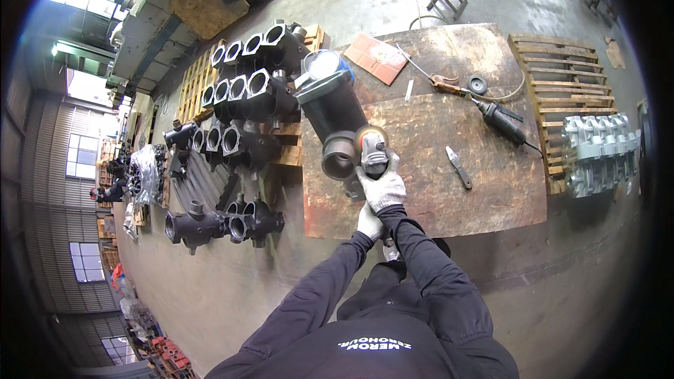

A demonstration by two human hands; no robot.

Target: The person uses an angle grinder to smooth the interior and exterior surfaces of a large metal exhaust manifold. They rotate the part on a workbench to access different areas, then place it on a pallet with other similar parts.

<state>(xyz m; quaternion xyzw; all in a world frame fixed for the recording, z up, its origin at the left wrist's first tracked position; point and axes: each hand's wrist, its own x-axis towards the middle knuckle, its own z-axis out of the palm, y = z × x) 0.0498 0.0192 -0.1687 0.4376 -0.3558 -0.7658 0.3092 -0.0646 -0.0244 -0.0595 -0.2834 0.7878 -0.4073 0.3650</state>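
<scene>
A dark, pipe-like metal casting (pixel 331 107) lies on the worn steel-topped table, with a round flanged port at its near end. My right hand (pixel 385 186), in a white glove, is closed around an angle grinder (pixel 374 156) just behind its grey head. The grinder's disc rim looks orange and sits against or very near the right side of the port; exact contact is hard to tell. Closer to my body, my gloved left hand (pixel 369 223) is wrapped around the rear of the grinder, whose body is mostly hidden by hands and sleeves.
On the table (pixel 421 200) lie a second grinder (pixel 500 121), a torch (pixel 449 87), a loose disc (pixel 477 84), a knife-like tool (pixel 459 167) and a reddish sheet (pixel 377 58). Black castings (pixel 256 98) stand left; a pallet (pixel 567 77) and silver castings (pixel 600 151) stand right.
</scene>
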